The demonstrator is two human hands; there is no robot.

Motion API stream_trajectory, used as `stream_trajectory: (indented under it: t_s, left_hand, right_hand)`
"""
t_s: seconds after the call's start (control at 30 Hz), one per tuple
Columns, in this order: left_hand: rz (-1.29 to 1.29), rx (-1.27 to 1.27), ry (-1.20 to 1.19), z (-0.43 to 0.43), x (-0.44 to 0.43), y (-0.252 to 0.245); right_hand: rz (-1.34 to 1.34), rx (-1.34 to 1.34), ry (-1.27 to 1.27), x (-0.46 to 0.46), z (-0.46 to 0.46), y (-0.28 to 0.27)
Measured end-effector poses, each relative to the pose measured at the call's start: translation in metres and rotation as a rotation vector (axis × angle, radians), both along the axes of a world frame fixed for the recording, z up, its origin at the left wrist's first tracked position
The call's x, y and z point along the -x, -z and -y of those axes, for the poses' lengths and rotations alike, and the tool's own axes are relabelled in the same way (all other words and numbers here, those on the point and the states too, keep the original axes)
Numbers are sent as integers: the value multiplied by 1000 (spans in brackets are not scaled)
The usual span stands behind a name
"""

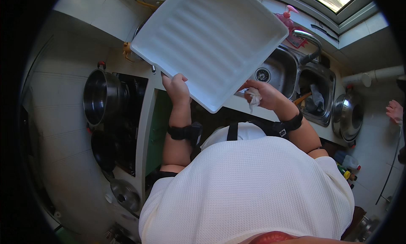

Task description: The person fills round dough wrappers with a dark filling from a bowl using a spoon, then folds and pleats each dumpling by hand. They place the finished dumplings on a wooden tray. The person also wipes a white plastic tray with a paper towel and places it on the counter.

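A large white plastic tray (209, 44) with a ribbed bottom is held up over the counter, tilted so that its inside faces me. My left hand (176, 88) grips its near left edge, thumb on top. At the near right edge is my right hand (261, 93), its fingers partly hidden at the rim. A crumpled white tissue or cloth (254, 98) hangs from that same hand. Behind the tray, part of the steel sink (282, 72) with its drain (262, 75) shows.
A chrome faucet (312, 42) arches by the second basin, which holds wooden-handled utensils (302, 98). A pink pump bottle (287, 17) stands by the window. Left, a steel pot (96, 96) and a black pan (103, 150) sit at the cooktop (139, 117). A steel wok or lid (348, 117) leans at right.
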State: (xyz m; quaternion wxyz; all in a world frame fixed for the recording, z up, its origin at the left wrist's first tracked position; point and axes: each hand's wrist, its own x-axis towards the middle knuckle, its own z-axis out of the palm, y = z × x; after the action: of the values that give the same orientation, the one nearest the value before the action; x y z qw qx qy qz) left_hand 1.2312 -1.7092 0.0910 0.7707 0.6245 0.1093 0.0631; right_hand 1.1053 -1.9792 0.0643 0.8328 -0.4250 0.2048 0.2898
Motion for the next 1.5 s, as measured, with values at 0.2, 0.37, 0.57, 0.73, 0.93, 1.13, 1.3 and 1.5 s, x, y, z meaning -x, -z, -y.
stream_trajectory:
  t_s: [0.2,0.37,0.57,0.73,0.93,1.13,1.3,1.5]
  left_hand:
    - [210,-376,-9,-70,9,-19]
    - [71,-298,-27,-106,24,-14]
    - [-141,-150,1,-173,24,41]
    - [-334,-274,-81,-230,37,85]
    - [-341,-310,-73,-212,67,71]
    - [-305,-307,-23,-163,122,44]
    - [-135,-332,-74,-154,198,22]
    - [-313,-331,-367,-188,292,5]
  right_hand:
    - [-55,448,787,46,43,42]
    - [-179,539,929,104,61,72]
    - [-572,312,544,244,95,123]
    - [-829,71,964,368,87,198]
    - [-1048,373,925,462,74,278]
    - [-1025,614,449,479,70,309]
    - [-791,786,-33,461,104,308]
    - [-366,905,-478,338,130,301]
